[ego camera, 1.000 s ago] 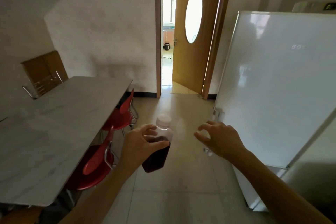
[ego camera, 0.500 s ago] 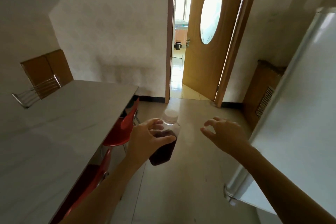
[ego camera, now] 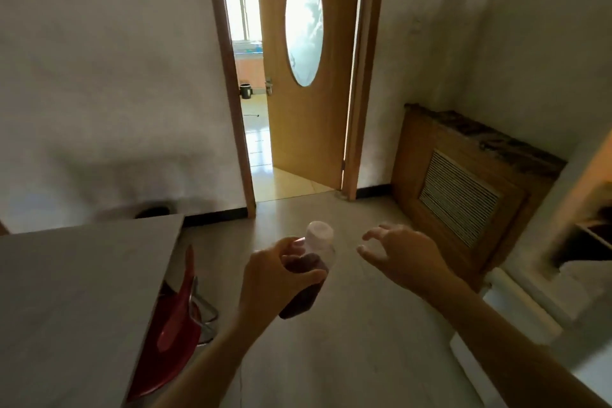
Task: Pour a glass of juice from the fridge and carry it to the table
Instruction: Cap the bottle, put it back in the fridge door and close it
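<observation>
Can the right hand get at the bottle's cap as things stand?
Probably yes: the right hand hovers empty beside the white cap, which sticks up clear above the left hand gripping the bottle.

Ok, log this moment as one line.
left hand: holds capped dark-juice plastic bottle | right hand: open, empty | grey table: left

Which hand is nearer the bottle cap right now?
Left. The left hand grips the bottle just below the cap, fingertips close to it. The right hand hovers open to the right of the cap, apart from it.
</observation>
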A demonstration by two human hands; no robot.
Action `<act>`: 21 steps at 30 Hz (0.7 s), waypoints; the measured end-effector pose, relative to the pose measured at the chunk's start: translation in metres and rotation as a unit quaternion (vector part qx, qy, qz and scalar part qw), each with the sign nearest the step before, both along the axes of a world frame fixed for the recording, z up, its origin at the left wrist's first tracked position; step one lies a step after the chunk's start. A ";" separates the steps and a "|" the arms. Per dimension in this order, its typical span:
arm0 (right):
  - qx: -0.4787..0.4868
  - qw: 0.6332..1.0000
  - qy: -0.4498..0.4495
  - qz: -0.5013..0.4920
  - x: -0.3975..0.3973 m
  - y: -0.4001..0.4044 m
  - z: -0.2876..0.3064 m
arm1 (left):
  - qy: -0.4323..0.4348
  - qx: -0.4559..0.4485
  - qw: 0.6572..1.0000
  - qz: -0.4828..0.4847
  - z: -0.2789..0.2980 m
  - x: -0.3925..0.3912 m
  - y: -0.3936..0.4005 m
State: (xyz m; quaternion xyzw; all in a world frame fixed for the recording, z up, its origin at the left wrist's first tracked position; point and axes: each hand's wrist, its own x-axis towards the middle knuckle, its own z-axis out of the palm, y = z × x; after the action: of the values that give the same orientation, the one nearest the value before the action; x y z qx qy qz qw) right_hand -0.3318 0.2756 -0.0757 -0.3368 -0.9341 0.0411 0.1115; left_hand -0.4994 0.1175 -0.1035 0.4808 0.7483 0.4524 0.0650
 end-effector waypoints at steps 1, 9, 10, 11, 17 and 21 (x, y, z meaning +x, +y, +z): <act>-0.005 1.000 0.002 -0.018 -0.008 0.009 0.001 | -0.001 -0.005 1.000 -0.018 0.001 -0.013 0.015; -0.041 0.987 0.009 -0.153 -0.026 0.104 0.000 | -0.004 0.004 0.991 -0.131 0.005 -0.070 0.165; -0.044 0.985 0.020 -0.167 -0.028 0.121 -0.004 | 0.003 0.009 0.990 -0.142 0.004 -0.074 0.186; -0.046 0.982 0.031 -0.182 -0.030 0.139 -0.008 | 0.012 0.012 0.989 -0.150 0.003 -0.077 0.208; -0.078 0.967 0.052 -0.236 -0.043 0.239 -0.023 | 0.025 0.022 0.982 -0.188 -0.001 -0.089 0.320; -0.075 0.957 0.068 -0.273 -0.035 0.293 -0.020 | 0.005 0.027 0.973 -0.231 0.008 -0.087 0.386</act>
State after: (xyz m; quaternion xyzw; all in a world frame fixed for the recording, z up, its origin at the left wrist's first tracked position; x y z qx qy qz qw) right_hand -0.3664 0.5688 -0.0961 -0.5830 -0.7908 0.1017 0.1562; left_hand -0.5863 0.5035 -0.0958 0.6444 0.6048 0.4430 0.1508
